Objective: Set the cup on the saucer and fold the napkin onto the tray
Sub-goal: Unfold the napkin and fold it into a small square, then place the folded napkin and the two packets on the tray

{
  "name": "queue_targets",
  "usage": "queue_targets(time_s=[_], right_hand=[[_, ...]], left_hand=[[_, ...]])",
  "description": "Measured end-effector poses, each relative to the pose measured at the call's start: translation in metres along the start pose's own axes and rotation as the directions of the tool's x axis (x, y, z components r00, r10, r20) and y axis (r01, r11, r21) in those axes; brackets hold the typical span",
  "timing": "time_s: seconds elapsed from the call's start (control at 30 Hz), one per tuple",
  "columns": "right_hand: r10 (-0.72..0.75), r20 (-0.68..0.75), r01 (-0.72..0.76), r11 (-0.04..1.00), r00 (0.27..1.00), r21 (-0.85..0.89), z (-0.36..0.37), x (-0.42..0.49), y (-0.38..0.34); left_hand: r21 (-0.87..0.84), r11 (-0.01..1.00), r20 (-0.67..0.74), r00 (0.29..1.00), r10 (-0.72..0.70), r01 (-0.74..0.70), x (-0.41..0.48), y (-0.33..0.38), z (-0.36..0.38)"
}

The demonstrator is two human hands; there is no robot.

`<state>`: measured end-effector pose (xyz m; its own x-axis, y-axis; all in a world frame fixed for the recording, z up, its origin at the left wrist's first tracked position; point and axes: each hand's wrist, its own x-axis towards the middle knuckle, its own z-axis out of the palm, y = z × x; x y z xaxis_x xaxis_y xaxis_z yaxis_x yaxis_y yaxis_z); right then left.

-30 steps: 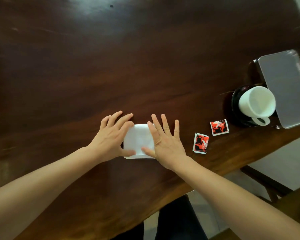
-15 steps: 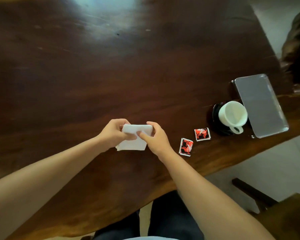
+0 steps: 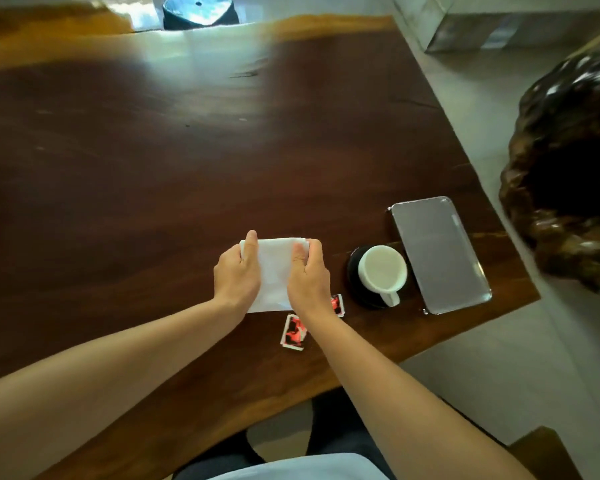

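Observation:
A folded white napkin (image 3: 273, 273) is held between both hands above the dark wooden table. My left hand (image 3: 237, 276) grips its left edge, and my right hand (image 3: 308, 278) grips its right edge. To the right, a white cup (image 3: 382, 271) stands on a black saucer (image 3: 353, 276), its handle pointing toward me. A shiny rectangular metal tray (image 3: 439, 252) lies just right of the saucer with nothing on it.
Two red-and-white sachets lie near my right wrist: one (image 3: 293, 332) toward the table's front edge, the other (image 3: 337, 304) partly hidden by my hand. A dark carved wooden piece (image 3: 568, 174) stands off the table's right edge. The table edge (image 3: 361, 375) runs diagonally close to me.
Both hands went from pressing the napkin flat to pinching its edges and lifting it. They have moved right, closer to the cup and tray. The head view has tilted up.

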<state>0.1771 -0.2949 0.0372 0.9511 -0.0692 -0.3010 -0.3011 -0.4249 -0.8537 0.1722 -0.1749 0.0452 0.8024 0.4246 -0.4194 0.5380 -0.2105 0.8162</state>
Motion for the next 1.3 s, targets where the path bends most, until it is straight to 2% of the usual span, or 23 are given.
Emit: queue_targets(time_s=[0.1,0.27,0.57,0.73,0.93,1.3], right_hand=[[-0.036,-0.032,0.035,0.999,0.999,-0.027,-0.054,0.027,0.008],[-0.074,-0.052,0.070,0.995,0.996,-0.068,-0.150,0.077,0.023],[-0.003,-0.041,-0.001,0.995,0.999,-0.095,-0.271,0.164,0.064],[0.169,0.089,-0.158,0.980,0.982,-0.118,-0.304,0.206,0.103],[0.299,0.213,-0.266,0.949,0.930,-0.170,-0.327,0.247,0.135],[0.288,0.210,-0.195,0.906,0.934,-0.375,-0.330,0.267,0.148]], left_hand=[[0.008,1.000,-0.011,1.000,-0.017,0.017,-0.009,0.031,0.051],[0.084,0.991,-0.042,0.994,0.104,-0.100,-0.026,0.082,0.138],[0.032,0.999,0.010,0.999,0.042,-0.042,-0.013,0.134,0.273],[0.036,0.985,0.101,0.980,-0.169,0.166,0.008,0.123,0.328],[-0.017,0.924,0.223,0.902,-0.370,0.383,0.039,0.116,0.368],[0.021,0.934,0.267,0.898,-0.348,0.356,0.059,0.115,0.386]])
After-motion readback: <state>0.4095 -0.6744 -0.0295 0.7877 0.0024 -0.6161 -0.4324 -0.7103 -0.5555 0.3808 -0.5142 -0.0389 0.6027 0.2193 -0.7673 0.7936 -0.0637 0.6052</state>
